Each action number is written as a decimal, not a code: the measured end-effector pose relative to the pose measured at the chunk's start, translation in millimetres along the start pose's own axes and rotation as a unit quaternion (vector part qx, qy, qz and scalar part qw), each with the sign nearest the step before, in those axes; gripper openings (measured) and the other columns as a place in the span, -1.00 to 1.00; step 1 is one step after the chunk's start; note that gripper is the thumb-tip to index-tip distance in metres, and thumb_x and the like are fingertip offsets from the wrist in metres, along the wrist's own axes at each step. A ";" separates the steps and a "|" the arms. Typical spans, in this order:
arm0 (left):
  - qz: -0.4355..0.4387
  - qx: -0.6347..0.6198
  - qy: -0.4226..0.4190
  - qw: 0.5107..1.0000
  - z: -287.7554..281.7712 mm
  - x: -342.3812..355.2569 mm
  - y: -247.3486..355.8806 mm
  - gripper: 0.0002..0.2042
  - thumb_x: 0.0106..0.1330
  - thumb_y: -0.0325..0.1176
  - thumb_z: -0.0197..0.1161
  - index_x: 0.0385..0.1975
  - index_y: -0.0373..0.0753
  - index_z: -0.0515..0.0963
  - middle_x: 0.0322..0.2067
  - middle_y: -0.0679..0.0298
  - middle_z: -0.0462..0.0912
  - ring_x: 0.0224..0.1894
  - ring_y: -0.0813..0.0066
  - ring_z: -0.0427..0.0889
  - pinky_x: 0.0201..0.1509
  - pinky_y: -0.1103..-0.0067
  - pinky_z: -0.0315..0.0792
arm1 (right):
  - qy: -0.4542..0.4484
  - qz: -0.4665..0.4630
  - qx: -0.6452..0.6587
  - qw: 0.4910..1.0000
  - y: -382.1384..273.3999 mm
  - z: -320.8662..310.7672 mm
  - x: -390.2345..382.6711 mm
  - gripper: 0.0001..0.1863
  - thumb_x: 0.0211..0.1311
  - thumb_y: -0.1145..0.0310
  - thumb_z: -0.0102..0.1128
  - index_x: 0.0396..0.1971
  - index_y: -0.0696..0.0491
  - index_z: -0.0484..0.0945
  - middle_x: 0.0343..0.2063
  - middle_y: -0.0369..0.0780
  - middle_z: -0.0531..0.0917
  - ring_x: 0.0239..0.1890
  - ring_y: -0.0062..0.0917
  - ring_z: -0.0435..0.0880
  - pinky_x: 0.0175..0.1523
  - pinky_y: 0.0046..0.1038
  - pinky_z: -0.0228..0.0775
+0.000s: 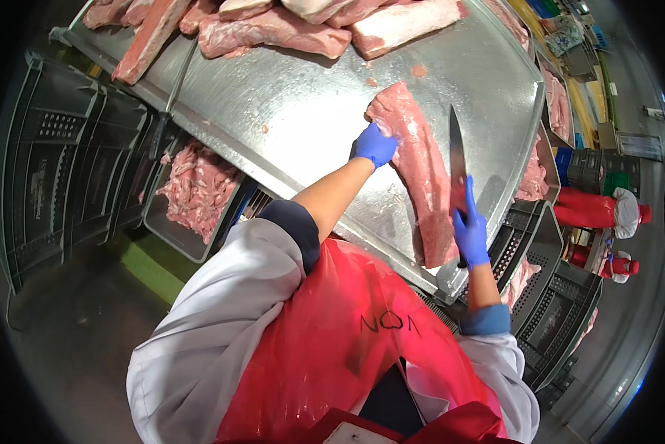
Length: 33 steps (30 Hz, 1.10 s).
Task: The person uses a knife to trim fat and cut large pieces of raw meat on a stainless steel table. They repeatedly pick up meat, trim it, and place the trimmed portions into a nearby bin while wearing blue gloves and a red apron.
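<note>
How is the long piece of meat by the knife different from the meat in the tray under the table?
The long slab of meat is one whole smooth piece; the meat in the grey tray is a heap of small ragged scraps. The slab lies on the steel table, with the left hand on it and the right hand holding a knife beside it; nobody touches the scraps. Both are raw and pink.

Bare steel table (meat pile behind)

A meat-cutting plant: steel table, raw meat slabs, stacked crates, aproned workers.
</note>
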State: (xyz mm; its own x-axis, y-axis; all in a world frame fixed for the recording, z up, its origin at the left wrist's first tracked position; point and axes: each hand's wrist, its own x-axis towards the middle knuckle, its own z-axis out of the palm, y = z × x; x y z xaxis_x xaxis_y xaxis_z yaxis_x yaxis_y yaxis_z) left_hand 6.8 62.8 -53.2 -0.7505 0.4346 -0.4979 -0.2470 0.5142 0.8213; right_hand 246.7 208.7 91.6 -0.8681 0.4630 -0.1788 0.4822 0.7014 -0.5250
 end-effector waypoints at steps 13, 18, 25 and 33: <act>0.018 0.003 0.068 0.998 -13.7 5.3 -25.1 -0.76 0.20 -0.24 0.28 -0.40 -0.34 0.62 -0.47 0.02 0.68 -0.39 0.20 0.67 -0.25 0.34 0.53 | -0.175 -0.035 -0.263 0.948 -71.4 85.4 87.5 -0.16 0.31 0.52 -0.12 0.54 -0.39 -0.06 -0.27 0.02 0.72 -0.32 -0.09 0.73 -0.25 -0.11 0.54; 0.061 -0.014 0.089 0.994 -14.4 5.0 -30.7 -0.72 0.25 -0.16 0.23 -0.38 -0.31 0.63 -0.33 -0.06 0.71 -0.23 0.01 0.71 -0.07 0.31 0.54 | -0.167 -0.006 -0.224 0.960 5.4 64.4 -23.7 -0.18 0.31 0.47 -0.01 0.53 -0.35 -0.01 -0.40 0.07 0.68 -0.45 -0.07 0.70 -0.33 -0.08 0.51; 0.028 -0.158 0.068 0.985 -22.9 25.6 -68.1 -0.75 0.29 -0.22 0.29 -0.44 -0.32 0.62 -0.48 0.09 0.70 -0.43 0.27 0.66 -0.23 0.40 0.52 | -0.091 -0.040 -0.206 0.974 -2.7 42.1 -68.4 -0.21 0.28 0.44 0.06 0.50 -0.38 0.12 -0.37 0.02 0.66 -0.44 -0.10 0.69 -0.34 -0.14 0.53; 0.083 -0.134 0.065 0.985 -23.4 17.4 -69.6 -0.81 0.29 -0.34 0.29 -0.49 -0.32 0.58 -0.55 0.21 0.64 -0.49 0.42 0.55 -0.30 0.44 0.46 | -0.112 -0.016 -0.192 0.975 -86.8 99.8 73.9 -0.23 0.32 0.41 -0.04 0.51 -0.38 0.04 -0.16 -0.03 0.71 -0.20 -0.11 0.73 -0.13 -0.11 0.58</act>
State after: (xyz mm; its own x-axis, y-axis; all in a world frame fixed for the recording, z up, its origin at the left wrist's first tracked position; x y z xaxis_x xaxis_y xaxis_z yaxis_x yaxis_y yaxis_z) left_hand -3.5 17.4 -112.5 -0.8618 0.3889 -0.3256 -0.2546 0.2237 0.9408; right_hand 129.0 128.0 40.9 -0.8663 0.3381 -0.3677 0.4259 0.8846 -0.1901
